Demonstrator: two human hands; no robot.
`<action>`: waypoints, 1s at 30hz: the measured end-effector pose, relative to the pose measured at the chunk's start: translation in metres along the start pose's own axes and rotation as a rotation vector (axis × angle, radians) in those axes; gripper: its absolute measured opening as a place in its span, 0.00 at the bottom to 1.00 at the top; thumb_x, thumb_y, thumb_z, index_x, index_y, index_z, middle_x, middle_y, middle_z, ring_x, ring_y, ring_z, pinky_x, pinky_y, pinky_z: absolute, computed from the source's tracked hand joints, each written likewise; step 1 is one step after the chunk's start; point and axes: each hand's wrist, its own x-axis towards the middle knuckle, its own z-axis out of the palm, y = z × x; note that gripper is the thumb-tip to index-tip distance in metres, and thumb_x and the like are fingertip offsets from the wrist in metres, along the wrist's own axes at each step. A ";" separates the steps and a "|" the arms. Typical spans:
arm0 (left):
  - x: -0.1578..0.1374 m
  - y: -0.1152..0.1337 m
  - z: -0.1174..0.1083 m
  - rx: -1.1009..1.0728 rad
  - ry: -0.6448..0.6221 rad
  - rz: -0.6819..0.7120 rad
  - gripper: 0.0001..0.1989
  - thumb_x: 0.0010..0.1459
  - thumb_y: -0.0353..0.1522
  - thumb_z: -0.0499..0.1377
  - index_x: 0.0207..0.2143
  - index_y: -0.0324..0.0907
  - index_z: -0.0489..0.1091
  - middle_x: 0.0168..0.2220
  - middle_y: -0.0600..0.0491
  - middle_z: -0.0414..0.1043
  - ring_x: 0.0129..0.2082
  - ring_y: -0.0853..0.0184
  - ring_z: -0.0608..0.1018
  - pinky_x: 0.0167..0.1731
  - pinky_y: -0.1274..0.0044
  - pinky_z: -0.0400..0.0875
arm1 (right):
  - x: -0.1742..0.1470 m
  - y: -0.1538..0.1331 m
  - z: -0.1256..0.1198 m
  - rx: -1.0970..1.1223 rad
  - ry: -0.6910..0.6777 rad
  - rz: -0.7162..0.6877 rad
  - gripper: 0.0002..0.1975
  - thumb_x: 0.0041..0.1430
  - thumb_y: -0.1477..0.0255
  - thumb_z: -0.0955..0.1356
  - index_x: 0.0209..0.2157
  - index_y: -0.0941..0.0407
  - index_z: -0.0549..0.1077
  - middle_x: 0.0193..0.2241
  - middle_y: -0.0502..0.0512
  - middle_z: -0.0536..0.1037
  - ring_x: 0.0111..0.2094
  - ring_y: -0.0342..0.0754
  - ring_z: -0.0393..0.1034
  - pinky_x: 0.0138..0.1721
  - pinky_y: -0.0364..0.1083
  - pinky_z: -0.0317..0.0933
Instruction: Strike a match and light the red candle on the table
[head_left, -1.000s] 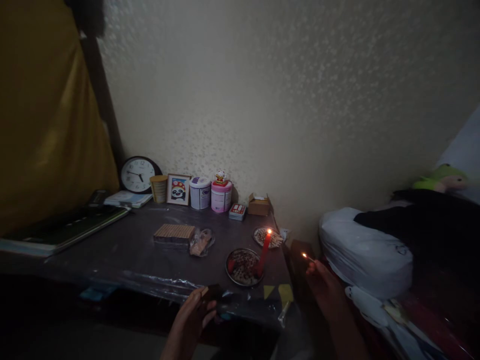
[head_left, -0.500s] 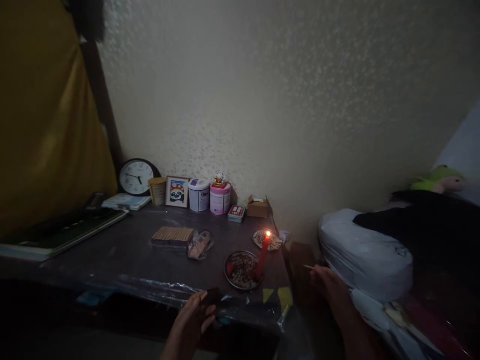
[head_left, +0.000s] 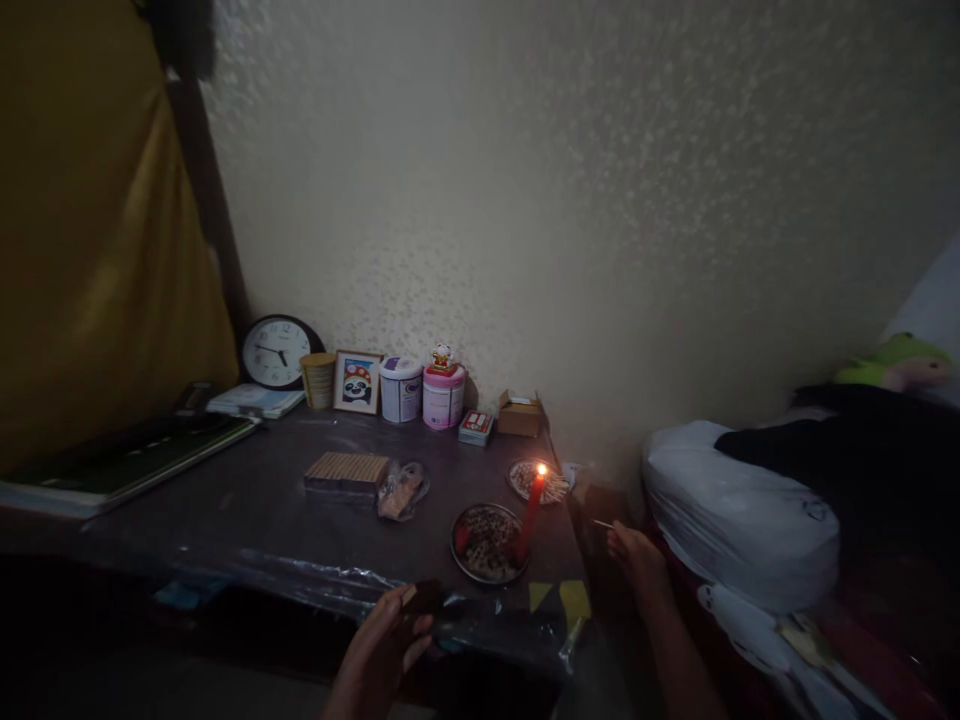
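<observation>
My left hand [head_left: 381, 640] is at the table's front edge, its fingers curled around a small dark box [head_left: 427, 597] with a pale end; the box is dim. Right of the table, my right hand [head_left: 639, 565] pinches a thin pale matchstick [head_left: 603, 524], pointing left toward the candle. I see no flame on the stick. A lit red candle [head_left: 533, 505] stands slightly tilted at the right rim of a round metal dish [head_left: 455, 563] that holds dark and pale bits. Behind it, a smaller plate [head_left: 512, 487] carries several pale sticks.
A wrapped striped stack [head_left: 346, 473] and a plastic bag [head_left: 403, 492] lie mid-table. Along the wall stand a clock [head_left: 279, 352], a yellow cup [head_left: 319, 380], a framed picture [head_left: 358, 383], two tubs [head_left: 443, 397], and an open carton [head_left: 520, 414]. A white bag [head_left: 739, 515] bulges at right.
My right hand has moved left and slightly up with the matchstick, closer to the candle. My left hand has barely moved. The view has shifted slightly.
</observation>
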 end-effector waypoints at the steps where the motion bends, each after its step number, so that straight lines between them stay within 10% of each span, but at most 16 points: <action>1: 0.000 0.000 0.000 0.003 -0.005 0.001 0.13 0.40 0.39 0.67 0.31 0.46 0.76 0.34 0.54 0.80 0.35 0.60 0.78 0.39 0.69 0.71 | 0.003 0.001 0.003 -0.016 0.012 0.026 0.08 0.53 0.72 0.70 0.24 0.60 0.71 0.18 0.43 0.74 0.18 0.38 0.69 0.22 0.40 0.64; 30: 0.008 0.001 -0.001 -0.019 0.015 -0.093 0.12 0.35 0.38 0.69 0.27 0.47 0.76 0.33 0.52 0.80 0.30 0.60 0.78 0.34 0.70 0.69 | 0.054 -0.016 0.076 -0.773 0.004 -0.102 0.11 0.60 0.65 0.64 0.39 0.58 0.71 0.39 0.53 0.75 0.38 0.46 0.71 0.39 0.49 0.66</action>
